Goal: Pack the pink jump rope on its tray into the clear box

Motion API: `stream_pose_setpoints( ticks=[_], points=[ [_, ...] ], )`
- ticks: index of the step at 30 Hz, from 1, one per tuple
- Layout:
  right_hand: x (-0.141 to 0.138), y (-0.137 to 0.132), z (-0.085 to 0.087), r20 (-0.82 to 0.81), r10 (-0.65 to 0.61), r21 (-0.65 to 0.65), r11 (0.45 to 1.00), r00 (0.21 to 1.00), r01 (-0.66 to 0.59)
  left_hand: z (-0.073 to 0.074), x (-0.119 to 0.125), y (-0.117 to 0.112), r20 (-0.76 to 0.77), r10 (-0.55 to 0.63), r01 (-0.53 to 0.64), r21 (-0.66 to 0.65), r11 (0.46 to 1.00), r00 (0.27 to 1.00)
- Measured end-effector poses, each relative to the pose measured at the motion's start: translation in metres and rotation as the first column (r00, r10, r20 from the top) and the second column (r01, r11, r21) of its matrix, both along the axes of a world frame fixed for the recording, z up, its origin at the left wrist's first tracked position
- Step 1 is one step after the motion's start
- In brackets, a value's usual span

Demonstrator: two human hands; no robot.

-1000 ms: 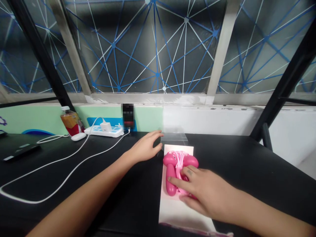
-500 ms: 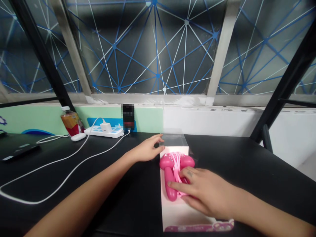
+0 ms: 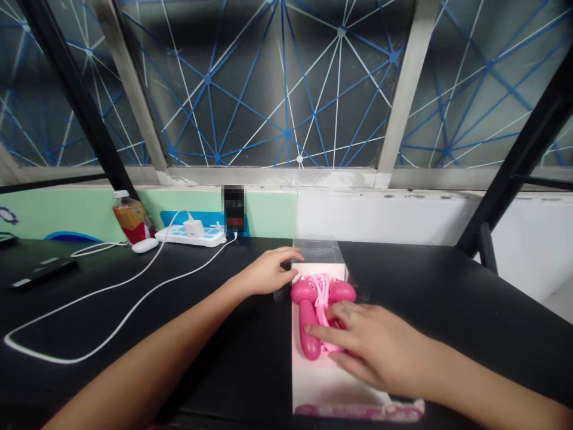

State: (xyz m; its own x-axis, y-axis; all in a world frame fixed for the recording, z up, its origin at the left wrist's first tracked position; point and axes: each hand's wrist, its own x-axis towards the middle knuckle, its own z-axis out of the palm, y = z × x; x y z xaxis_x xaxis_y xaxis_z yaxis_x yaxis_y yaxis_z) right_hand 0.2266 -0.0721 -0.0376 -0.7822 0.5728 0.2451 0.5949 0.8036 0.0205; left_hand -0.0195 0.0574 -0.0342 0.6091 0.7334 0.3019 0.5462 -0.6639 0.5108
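A pink jump rope with two rounded-head handles and a bundled light pink cord lies on a long white card insert. My right hand rests over it, index finger across the left handle, the other fingers curled at the cord and right handle, which it partly hides. At the insert's far end is a clear plastic box, its edges faint against the dark desk. My left hand has its thumb and fingers at the box's left edge, the fingertips lying over it.
On the black desk, a white cable loops at left. Behind it stand a power strip, a drink bottle, a white mouse-like object and a propped phone. A flat black object lies far left.
My left fingertips have shifted slightly right, over the clear plastic box. My right hand stays on the jump rope. The whole view has shifted slightly.
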Motion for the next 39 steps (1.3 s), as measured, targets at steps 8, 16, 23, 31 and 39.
stream_pose_setpoints(
  ticks=[8, 16, 23, 31, 39],
  points=[
    [-0.004, 0.008, -0.010, -0.005, -0.061, 0.085, 0.994, 0.998, 0.062, 0.005, -0.002, -0.015, -0.047, -0.045, 0.048, 0.049, 0.998, 0.998],
    [-0.005, 0.020, -0.018, 0.069, -0.168, 0.287, 0.947, 0.983, 0.141, 0.012, 0.004, -0.037, -0.070, -0.130, 0.132, 0.025, 0.991, 0.989],
    [-0.008, -0.004, -0.005, 0.014, 0.147, 0.265, 0.953, 0.989, -0.146, 0.016, 0.003, -0.037, -0.107, -0.165, 0.173, 0.073, 0.982, 0.981],
    [-0.005, -0.014, -0.005, 0.005, 0.288, -0.122, 0.951, 0.958, -0.286, 0.015, 0.004, -0.036, -0.116, -0.151, 0.163, 0.099, 0.982, 0.982],
    [-0.005, -0.004, -0.001, -0.062, -0.014, -0.219, 0.976, 0.998, 0.000, 0.014, 0.003, -0.036, -0.113, -0.150, 0.165, 0.136, 0.977, 0.982]
  ],
)
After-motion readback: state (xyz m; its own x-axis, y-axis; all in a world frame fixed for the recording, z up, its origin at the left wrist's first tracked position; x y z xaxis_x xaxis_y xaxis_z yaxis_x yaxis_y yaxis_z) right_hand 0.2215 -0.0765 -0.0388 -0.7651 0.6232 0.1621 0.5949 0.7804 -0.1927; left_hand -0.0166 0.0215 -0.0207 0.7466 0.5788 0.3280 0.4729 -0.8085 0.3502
